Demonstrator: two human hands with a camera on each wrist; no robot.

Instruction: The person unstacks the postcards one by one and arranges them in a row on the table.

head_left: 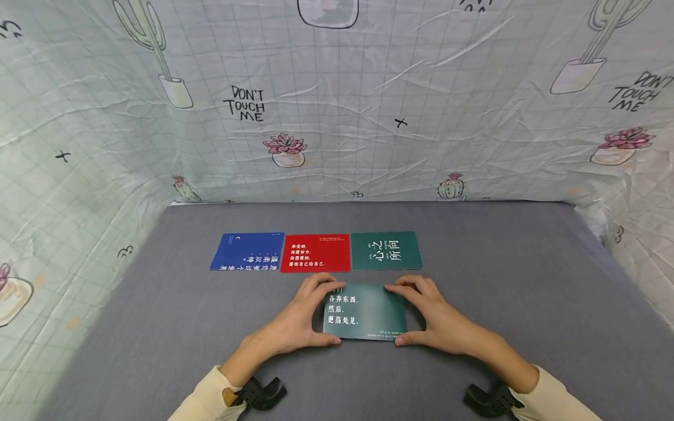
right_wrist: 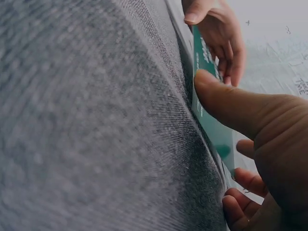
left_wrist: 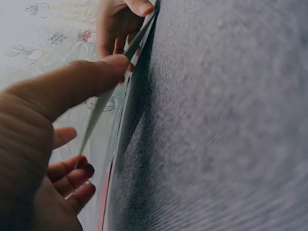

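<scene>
Both hands hold a dark green card (head_left: 371, 313) with white characters, close to the table in front of the person. My left hand (head_left: 302, 318) pinches its left end, thumb on the near edge and fingers at the far edge. At the right end, my right hand (head_left: 437, 316) grips it the same way. In the left wrist view the card (left_wrist: 98, 113) appears nearly edge-on, slightly tilted off the cloth. Beyond the hands lie a blue card (head_left: 247, 251), a red card (head_left: 316, 252) and another green card (head_left: 387, 250), side by side in a row.
A grey cloth (head_left: 158, 327) covers the table. Behind and beside it hangs a pale curtain (head_left: 342, 117) printed with cacti and lettering. Black wrist devices (head_left: 263, 394) sit on the forearms near the cream sleeves (head_left: 207, 397).
</scene>
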